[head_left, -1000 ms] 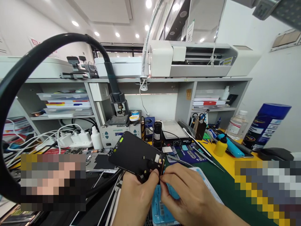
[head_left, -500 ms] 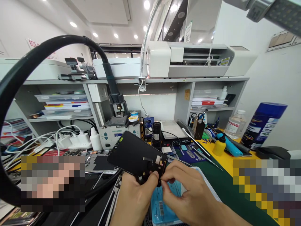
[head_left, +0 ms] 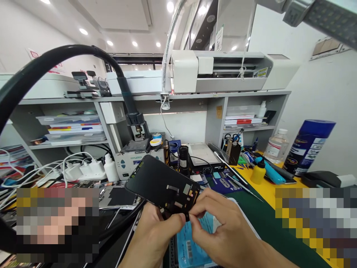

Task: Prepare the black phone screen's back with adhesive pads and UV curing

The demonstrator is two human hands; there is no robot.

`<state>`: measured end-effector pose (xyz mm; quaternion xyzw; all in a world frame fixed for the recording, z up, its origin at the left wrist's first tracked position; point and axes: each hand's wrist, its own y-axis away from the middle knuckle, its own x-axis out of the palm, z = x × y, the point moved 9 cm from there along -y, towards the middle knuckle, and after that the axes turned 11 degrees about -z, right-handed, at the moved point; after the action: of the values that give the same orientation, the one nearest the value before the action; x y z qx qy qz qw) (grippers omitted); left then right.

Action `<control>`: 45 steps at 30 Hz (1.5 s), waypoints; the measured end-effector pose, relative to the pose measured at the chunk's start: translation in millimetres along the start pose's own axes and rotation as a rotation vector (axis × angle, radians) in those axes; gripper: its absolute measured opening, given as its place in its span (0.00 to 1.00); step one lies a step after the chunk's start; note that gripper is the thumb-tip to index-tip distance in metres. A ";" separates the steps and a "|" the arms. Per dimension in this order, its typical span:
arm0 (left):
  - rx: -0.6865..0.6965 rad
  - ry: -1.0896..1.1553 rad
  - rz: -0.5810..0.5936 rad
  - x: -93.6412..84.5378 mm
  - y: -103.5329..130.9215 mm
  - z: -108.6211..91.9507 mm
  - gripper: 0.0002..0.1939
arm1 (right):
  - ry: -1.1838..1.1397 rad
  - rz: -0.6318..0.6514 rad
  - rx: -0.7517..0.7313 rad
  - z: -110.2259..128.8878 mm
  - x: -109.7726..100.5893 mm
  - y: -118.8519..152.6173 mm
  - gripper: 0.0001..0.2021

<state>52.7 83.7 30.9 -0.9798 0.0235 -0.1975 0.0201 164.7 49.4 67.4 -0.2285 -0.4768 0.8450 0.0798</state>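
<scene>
While the left hand clamps the black panel by its near edge, thumb on the component-side face, the right hand is pinched narrow at the lower right corner; can't tell if it has the edge itself or something small there. Landmark = blue case. Panel is held up off the table, above and beyond the case, mostly off its left side. Long axis runs far-left to near-right, component end toward the right hand, plain end away from both. Right hand is nearer that short end; left thumb just beside its fingertips. Black cylinder beyond the case, green mat right of it.
</scene>
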 end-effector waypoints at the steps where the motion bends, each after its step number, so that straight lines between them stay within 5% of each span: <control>1: -0.006 0.008 0.008 0.9 0.1 -0.1 0.14 | 0.001 -0.008 -0.001 0.0 -0.3 0.0 0.07; 13: -0.031 -0.007 -0.042 -4.2 0.0 12.2 0.22 | 0.058 -0.049 -0.012 -6.8 -0.4 4.5 0.07; 23: 0.057 -0.081 -0.037 -2.9 -4.2 14.3 0.17 | 0.069 -0.056 -0.004 -8.5 1.7 8.0 0.07; 33: 0.046 -0.060 -0.058 -3.9 -3.9 14.1 0.23 | 0.085 -0.077 0.000 -7.7 0.5 8.2 0.08; 45: 0.062 -0.090 0.029 1.3 -1.7 8.2 0.17 | 0.109 -0.076 -0.001 -9.6 3.3 6.8 0.08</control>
<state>57.2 85.6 23.9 -0.9862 0.0306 -0.1536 0.0544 166.7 54.3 56.4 -0.2561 -0.4807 0.8273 0.1374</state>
